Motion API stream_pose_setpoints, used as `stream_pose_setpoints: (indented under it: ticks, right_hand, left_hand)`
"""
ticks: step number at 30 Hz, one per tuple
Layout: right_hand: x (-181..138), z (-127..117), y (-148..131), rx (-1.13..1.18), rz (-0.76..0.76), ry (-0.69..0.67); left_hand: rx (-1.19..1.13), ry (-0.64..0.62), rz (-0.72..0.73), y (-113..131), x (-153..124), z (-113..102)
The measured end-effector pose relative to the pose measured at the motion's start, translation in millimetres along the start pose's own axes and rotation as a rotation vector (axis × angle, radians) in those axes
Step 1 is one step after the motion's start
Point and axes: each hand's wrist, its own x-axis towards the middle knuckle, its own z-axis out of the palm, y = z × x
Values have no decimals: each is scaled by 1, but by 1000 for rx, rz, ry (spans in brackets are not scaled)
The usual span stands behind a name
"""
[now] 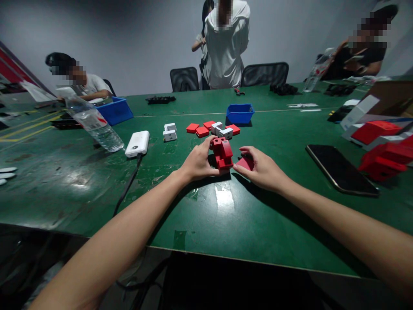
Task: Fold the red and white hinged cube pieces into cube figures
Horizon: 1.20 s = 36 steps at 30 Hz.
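My left hand (197, 162) is closed around a cluster of joined red blocks (222, 153), held just above the green table (226, 215). My right hand (262, 168) sits beside it on the right, fingers curled over a single flat red piece (245, 163). Just beyond my hands lie loose red pieces (197, 129) and white pieces (222, 129) on the table. Two more white blocks (170, 132) rest a little to the left of those.
A blue bin (239, 113) stands behind the loose pieces, another blue bin (116, 110) at left. A water bottle (93, 122), a white power bank (138, 143) with cable, a black phone (341, 168) and red and white boxes (380, 150) surround me. Three people are at the far side.
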Motion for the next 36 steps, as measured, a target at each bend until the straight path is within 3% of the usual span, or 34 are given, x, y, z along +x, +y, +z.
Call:
stream_pose_setpoints:
  ticks: [3, 6, 13, 17, 29, 36]
  right_hand:
    - [0, -2, -1, 22, -5, 8]
    - [1, -3, -2, 162, 109, 31]
    - [5, -5, -16, 1015, 512, 123]
    - [5, -6, -24, 1264, 562, 51]
    - [3, 2, -16, 1164, 432, 70]
    - [2, -2, -22, 1150, 444, 105]
  left_hand:
    - [-9, 6, -9, 1, 0, 0]
    - [-9, 8, -12, 3, 0, 1]
    - [-41, 15, 38, 4, 0, 1]
    - [-51, 19, 50, 4, 1, 2]
    - [-51, 13, 34, 6, 1, 1]
    - [-73, 5, 35, 5, 1, 1]
